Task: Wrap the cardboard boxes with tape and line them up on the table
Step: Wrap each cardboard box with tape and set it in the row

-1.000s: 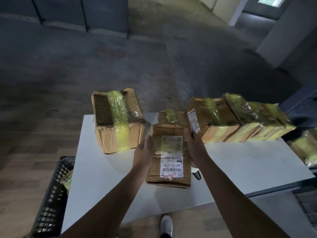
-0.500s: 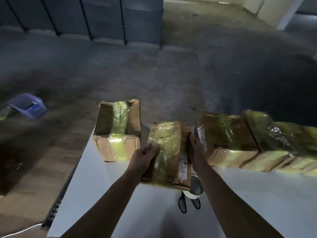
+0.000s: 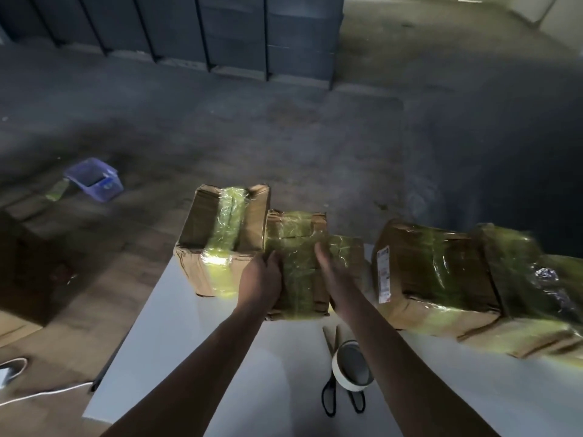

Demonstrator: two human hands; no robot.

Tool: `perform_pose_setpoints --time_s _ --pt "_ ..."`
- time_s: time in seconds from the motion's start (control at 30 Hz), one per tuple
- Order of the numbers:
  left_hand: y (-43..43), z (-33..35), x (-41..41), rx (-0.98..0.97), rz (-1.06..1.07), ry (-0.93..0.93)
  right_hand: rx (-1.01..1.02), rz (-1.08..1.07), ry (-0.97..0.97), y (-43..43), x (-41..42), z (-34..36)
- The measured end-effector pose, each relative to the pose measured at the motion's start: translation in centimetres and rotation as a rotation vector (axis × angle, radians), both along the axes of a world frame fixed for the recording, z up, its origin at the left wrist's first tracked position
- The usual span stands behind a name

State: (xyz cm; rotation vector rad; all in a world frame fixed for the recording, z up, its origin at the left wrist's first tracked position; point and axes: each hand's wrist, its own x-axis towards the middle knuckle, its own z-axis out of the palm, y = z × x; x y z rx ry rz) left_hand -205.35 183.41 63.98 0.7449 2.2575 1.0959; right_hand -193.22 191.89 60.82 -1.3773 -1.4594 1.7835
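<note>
A small cardboard box (image 3: 296,279) wrapped in yellow-green tape lies on the white table (image 3: 189,357), right beside a larger taped box (image 3: 220,241) on its left. My left hand (image 3: 262,282) grips the small box's left side. My right hand (image 3: 328,272) lies against its right top with fingers straight, slightly blurred. Another little taped box (image 3: 348,250) sits just behind my right hand. To the right runs a row of taped boxes, the nearest (image 3: 435,272) bearing a white label, and a blurred one (image 3: 520,279) beyond it.
A tape roll (image 3: 351,367) and black-handled scissors (image 3: 329,395) lie on the table under my right forearm. A purple basket (image 3: 94,179) stands on the floor at the left, with a white cable (image 3: 41,395) nearer. The table's left edge is close to the big box.
The small box was turned from label-up to taped side up and moved back and left, against the big left box. My right hand's fingers have straightened. The view has swung left.
</note>
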Motion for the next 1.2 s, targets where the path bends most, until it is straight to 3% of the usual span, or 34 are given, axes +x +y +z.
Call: perform_pose_setpoints --time_s 0.23,0.47,0.6,0.73,0.83,0.93,1.1,1.2 --pt "1.2 -1.4 -1.3 0.04 -0.171 -0.039 0.193 -0.004 -0.198 1.3 -1.3 -0.9" --pt "0.1 -2.1 -0.5 0.048 -0.287 0.126 0.162 -0.078 -0.391 1.8 -2.5 -3.0" --pt "-0.3 -2.8 -0.5 0.079 -0.424 0.114 0.186 -0.069 -0.49 2.1 -2.8 -4.4" --pt "-0.6 -4.3 -1.8 -0.021 -0.506 0.056 0.273 0.017 -0.649 2.7 -3.4 -4.2" --pt "-0.1 -4.7 -1.8 -0.187 -0.618 0.147 0.454 0.109 -0.652 3.4 -3.7 -3.6" --pt "0.4 -5.5 -1.8 -0.308 -0.71 0.221 0.607 0.317 -0.814 3.9 -4.0 -3.4" --pt "0.7 -6.6 -2.1 -0.368 -0.77 0.258 0.726 0.47 -1.036 3.6 -4.3 -3.9" --pt "0.7 -6.9 -2.0 -0.377 -0.767 0.245 0.734 0.509 -1.018 3.6 -3.9 -4.2"
